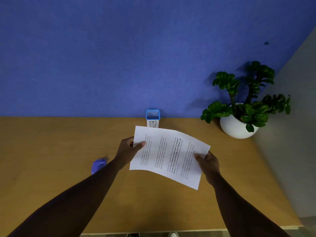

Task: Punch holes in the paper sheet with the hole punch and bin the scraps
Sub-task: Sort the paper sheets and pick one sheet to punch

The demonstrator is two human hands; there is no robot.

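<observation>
A person holds a printed paper sheet [168,156] in both hands above a wooden table [51,142], at the centre of the frame. The left hand [127,151] grips the sheet's left short edge, thumb pressed on the printed face and the other fingers hidden behind the paper. The right hand [207,164] grips the sheet's right short edge toward its lower part, thumb on top and fingers underneath. Both hands are closed on the paper. The sheet is lifted off the table, turned so its text lines run sideways, and bows gently between the two grips; its right end sits lower in the frame than its left. No holes can be made out along its edges at this resolution. The hole punch [98,165], a small purple item, lies on the table at the left of centre, just left of the left forearm and well apart from the sheet; neither hand touches it. The bin [152,118], a small white container with a blue rim and the lettering "BIN" on its front, stands at the table's far edge against the blue wall [119,57], directly above the sheet's top left corner, which covers its lower part. A potted plant [239,106] in a round white pot stands at the right of the frame on the table's far corner, well apart from the hands. Shoe tips show at the bottom edge below the table.
</observation>
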